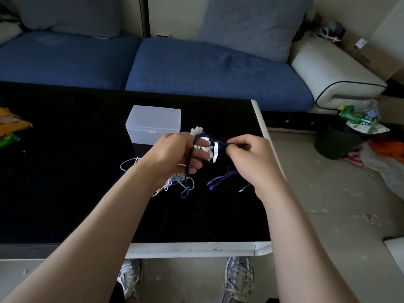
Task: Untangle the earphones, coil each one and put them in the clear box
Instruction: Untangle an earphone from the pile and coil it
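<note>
Clear box (153, 125) on the worktop (65, 171), lid shut, contents unclear. Left hand (172, 154) has the dark earphone cord (190, 158) looped round its fingers, right hand (247, 154) pinching it; white earphones (177, 179) half-hidden beneath.

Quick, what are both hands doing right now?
Left hand: holds the dark blue earphone cable, looped over its fingers.
Right hand: pinches the same cable.

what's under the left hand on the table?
Below the left hand, a tangle of white earphone cable lies on the black table, with a loop of dark blue cable hanging into it. The hand covers the tangle's middle, so its crossings there cannot be seen.
</note>
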